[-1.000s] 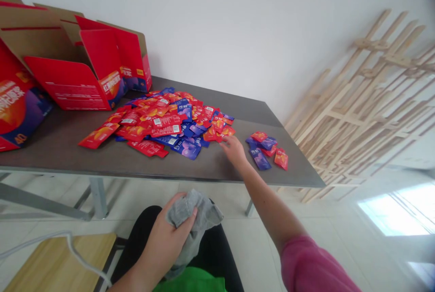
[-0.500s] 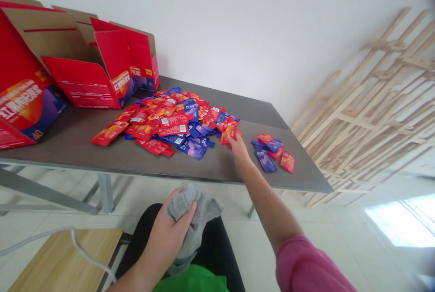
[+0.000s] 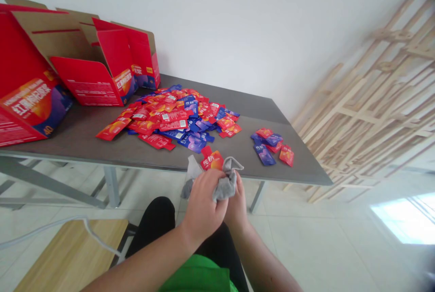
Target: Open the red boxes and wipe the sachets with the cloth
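In front of me, at the table's near edge, my two hands are together. My left hand (image 3: pixel 206 201) is closed around a crumpled grey cloth (image 3: pixel 225 187). A red and orange sachet (image 3: pixel 212 160) pokes up above the cloth, its spouted corner towards the upper left. My right hand (image 3: pixel 237 203) is closed behind the cloth and the sachet's lower end; its fingertips are mostly hidden. Beyond them lies a large heap of red and blue sachets (image 3: pixel 170 117). To the right is a small group of sachets, with a blue sachet (image 3: pixel 264 154) nearest me.
Open red cartons (image 3: pixel 86 81) stand at the table's left. The grey table (image 3: pixel 244 120) backs onto a white wall. Wooden frames (image 3: pixel 367 102) lean at the right. A wooden stool (image 3: pixel 68 256) with a white cable (image 3: pixel 84 226) is at lower left.
My right hand has brought a red sachet from the right end of the heap to the cloth. My left hand has risen with the cloth towards the table edge and meets it.
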